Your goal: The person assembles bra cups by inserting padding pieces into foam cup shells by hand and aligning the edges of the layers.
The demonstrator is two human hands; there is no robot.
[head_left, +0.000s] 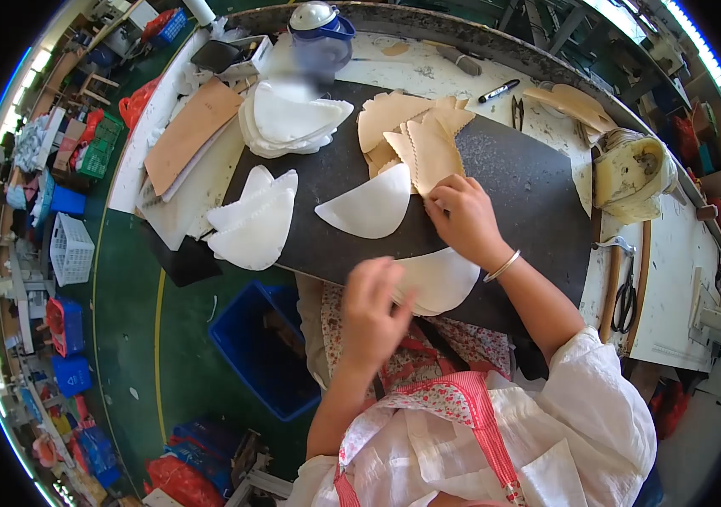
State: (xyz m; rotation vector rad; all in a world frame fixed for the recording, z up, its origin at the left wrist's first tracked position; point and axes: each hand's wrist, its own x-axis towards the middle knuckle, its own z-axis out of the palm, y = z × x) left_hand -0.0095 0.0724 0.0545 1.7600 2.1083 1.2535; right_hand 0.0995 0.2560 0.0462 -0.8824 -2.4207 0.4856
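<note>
some zigzag-edged tan pieces [430,152], right hand [464,215] pinching one, left hand [373,308] loosely open, blurred, beside smooth white half-moons [441,283]

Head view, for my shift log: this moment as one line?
right hand: fingers at tip of tan piece | left hand: blurred, at front white piece | black board: under tan piece

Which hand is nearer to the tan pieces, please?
The right hand, at the near corner of the tan pieces; the left hand is farther off, beside the lowest white piece.
</note>
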